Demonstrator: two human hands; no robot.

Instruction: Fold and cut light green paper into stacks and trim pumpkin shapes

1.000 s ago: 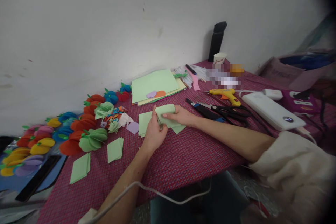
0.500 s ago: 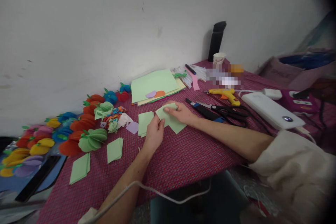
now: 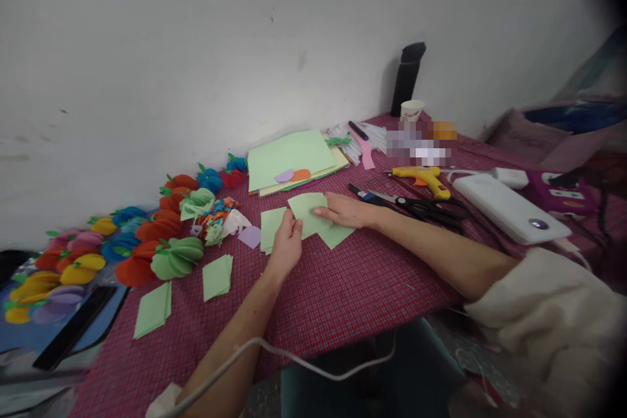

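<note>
Dim, diffuse light. Plain off-white wall [image 3: 206,72] brightest near centre; soft shadow falls left of tall black cylindrical flask [image 3: 407,80]. Right edge vignetted, blurred. Pixelated patch [image 3: 417,144] behind yellow plastic glue gun [image 3: 417,172].

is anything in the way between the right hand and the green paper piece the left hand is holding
Nothing visible is: fingers of the right hand already lie over the right side of the green paper piece. The left hand holds its left edge.
</note>
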